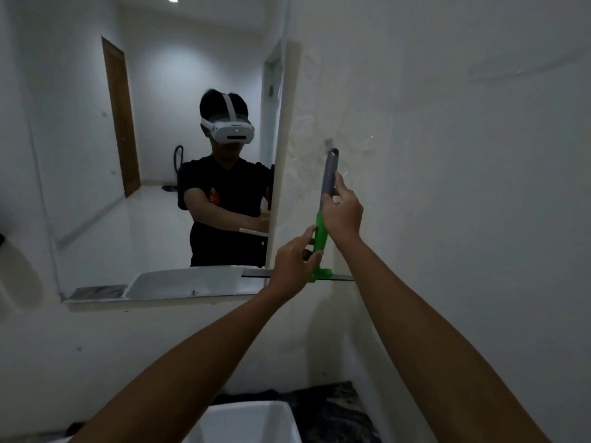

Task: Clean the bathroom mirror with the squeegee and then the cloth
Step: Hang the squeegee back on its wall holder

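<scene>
At 9 o'clock hangs the mirror [153, 174], its right edge running top to bottom near centre; the reflection shows a person in a headset. Below it, at 6 o'clock, sits a white basin [249, 420] on a dark counter [335, 407].

Just right of the mirror's edge, at centre, the squeegee [321, 231] hangs against the wall [447, 155]. Its long axis is close to vertical: the grey handle's loop is at 12 o'clock by a small hook [328, 142], and the green neck and blade are at 6 o'clock. The blade lies crosswise, its left tip overlapping the mirror's lower corner.

The left hand [292, 266] pinches the green neck low down, thumb and fingers closed on it. The right hand [343, 214] wraps the grey handle above, with the thumb up along it. Both hands grasp the squeegee, the right 1 nearer the loop.

I judge the tool is at the hook, either coming off or going on; which, I cannot tell. The mirror lies at 9 o'clock from the grip, with nothing between. No cloth is visible.
</scene>
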